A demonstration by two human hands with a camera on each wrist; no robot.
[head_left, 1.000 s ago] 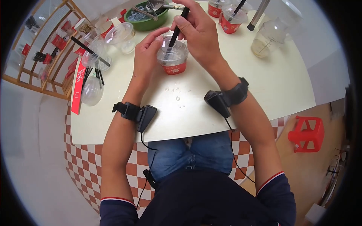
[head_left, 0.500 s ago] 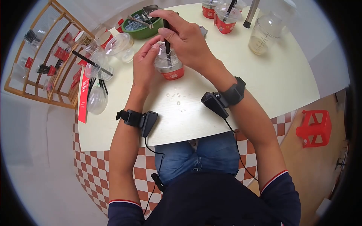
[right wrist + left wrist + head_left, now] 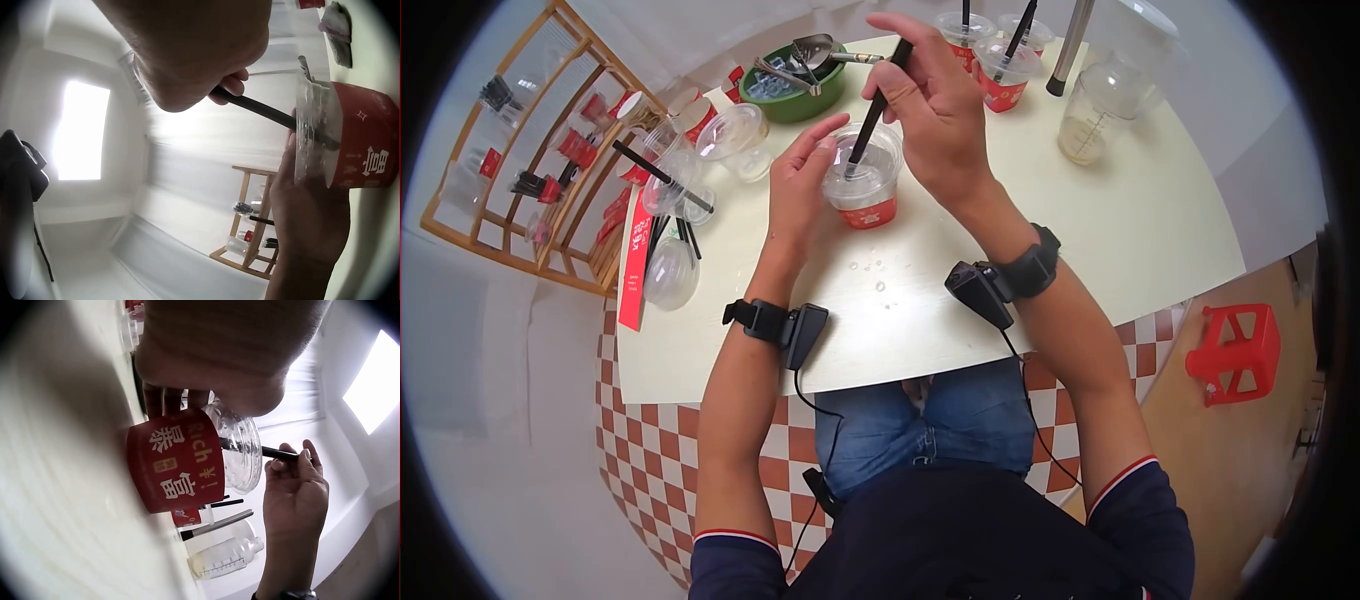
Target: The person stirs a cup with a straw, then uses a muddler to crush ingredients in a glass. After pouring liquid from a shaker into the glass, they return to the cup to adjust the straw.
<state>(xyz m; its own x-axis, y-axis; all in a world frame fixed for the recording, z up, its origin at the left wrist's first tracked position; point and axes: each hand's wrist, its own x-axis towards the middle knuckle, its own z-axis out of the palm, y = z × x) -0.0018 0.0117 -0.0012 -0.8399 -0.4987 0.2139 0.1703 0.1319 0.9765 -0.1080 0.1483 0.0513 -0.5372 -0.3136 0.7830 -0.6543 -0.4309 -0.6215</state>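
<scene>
A clear-lidded cup [image 3: 868, 214] with a red printed sleeve stands on the table. My left hand [image 3: 798, 195] grips its left side; in the left wrist view the fingers pass behind the red sleeve [image 3: 169, 459]. A thick black straw [image 3: 876, 118] leans to the upper right, its lower end down inside the cup, seen through the clear wall in the right wrist view. My right hand [image 3: 948, 125] pinches the straw near its top between thumb and fingers, above and right of the cup.
Behind the cup sits a green basin [image 3: 805, 100] with metal utensils. Several red-sleeved cups with straws, like this cup [image 3: 1003, 92], stand back right near a shaker bottle [image 3: 1090, 130]. Clear cups and lids [image 3: 735, 130] crowd the left. Water drops [image 3: 880, 287] dot the table in front.
The straw stood nearly upright half a second ago and now tilts to the right. My right hand has shifted right with it. The left hand stays at the cup.
</scene>
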